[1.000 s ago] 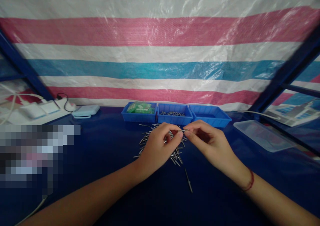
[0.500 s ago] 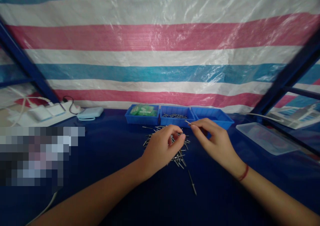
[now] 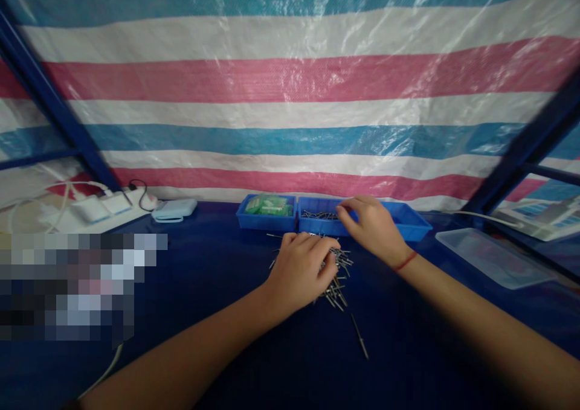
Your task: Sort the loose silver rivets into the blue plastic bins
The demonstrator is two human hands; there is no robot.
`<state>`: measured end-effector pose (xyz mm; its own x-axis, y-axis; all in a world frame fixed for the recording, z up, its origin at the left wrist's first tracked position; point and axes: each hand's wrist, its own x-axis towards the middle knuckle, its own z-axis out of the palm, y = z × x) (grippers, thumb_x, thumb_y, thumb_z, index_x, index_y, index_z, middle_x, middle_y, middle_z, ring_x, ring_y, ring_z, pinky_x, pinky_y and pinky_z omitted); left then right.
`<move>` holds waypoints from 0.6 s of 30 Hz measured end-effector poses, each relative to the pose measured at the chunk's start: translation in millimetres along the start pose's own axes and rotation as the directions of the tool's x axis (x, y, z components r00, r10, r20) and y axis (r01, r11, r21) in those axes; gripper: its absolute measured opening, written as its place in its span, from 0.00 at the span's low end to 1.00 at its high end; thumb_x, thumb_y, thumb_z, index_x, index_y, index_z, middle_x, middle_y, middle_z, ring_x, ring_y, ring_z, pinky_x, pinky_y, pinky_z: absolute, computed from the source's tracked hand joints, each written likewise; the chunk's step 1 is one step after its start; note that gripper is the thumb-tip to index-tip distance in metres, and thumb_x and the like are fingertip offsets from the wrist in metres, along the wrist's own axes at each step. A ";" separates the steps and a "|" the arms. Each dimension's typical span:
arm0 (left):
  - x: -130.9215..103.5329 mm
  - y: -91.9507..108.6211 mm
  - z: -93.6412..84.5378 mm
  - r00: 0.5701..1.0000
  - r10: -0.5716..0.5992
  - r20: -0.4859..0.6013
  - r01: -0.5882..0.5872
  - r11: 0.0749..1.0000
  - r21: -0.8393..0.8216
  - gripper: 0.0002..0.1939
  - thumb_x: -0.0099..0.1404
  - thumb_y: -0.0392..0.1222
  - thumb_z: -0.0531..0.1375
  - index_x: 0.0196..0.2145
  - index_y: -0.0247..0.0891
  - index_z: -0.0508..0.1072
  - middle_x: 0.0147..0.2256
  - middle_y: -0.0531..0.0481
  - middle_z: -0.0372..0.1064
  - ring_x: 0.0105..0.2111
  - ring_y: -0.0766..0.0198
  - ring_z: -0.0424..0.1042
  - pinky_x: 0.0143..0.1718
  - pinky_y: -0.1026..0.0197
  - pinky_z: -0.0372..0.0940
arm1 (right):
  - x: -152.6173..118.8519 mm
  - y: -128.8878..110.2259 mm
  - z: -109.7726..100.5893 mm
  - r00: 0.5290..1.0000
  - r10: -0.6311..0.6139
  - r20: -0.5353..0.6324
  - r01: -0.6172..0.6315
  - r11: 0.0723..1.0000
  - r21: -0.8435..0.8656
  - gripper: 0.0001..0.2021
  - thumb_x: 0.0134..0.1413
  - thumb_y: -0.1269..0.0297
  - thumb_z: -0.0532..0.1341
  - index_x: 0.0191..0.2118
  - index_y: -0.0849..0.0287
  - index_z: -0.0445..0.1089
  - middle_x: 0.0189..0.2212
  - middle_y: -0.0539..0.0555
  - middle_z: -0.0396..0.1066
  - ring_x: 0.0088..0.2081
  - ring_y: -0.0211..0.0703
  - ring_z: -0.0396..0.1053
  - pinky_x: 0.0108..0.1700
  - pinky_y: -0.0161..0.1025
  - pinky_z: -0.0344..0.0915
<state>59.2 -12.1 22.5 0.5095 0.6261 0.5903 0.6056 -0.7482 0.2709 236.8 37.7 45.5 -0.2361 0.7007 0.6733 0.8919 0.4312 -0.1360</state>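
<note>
A loose pile of thin metal rivets (image 3: 334, 289) lies on the dark blue table. Over its left part is my left hand (image 3: 304, 271), fingers curled down with thumb and forefinger a little apart; nothing shows between them. My right hand (image 3: 372, 226) is at the middle blue bin (image 3: 310, 226), its thumb and forefinger tips close together above the bin's right side; whatever they may hold is too small to see. Several rivets lie inside that bin. One separate rivet (image 3: 360, 337) rests nearer to me.
The left blue bin (image 3: 267, 221) holds green packets. The right blue bin (image 3: 414, 226) is partly behind my right hand. A clear plastic lid (image 3: 493, 259) lies at right. Farther left are a light blue case (image 3: 174, 211) and a white power strip (image 3: 118, 211).
My right hand has moved up to the middle bin, and the rivet seen in its fingertips is no longer visible. My left hand's fingers have shifted over the pile. The view has shifted slightly.
</note>
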 end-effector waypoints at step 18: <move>4.7 2.9 15.9 0.953 0.061 0.295 -0.084 0.994 0.065 0.07 0.59 0.48 0.62 0.33 0.47 0.77 0.46 0.52 0.66 0.48 0.52 0.60 0.43 0.50 0.54 | -62.9 6.9 -16.3 0.970 0.217 0.106 -0.240 0.925 0.294 0.09 0.55 0.64 0.55 0.32 0.58 0.72 0.31 0.52 0.75 0.32 0.42 0.71 0.36 0.38 0.65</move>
<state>73.1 -7.8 14.0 0.7035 0.6158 0.3548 0.5989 -0.7825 0.1706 264.1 -12.6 14.0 -0.0759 0.8339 0.5466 0.7683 0.3984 -0.5010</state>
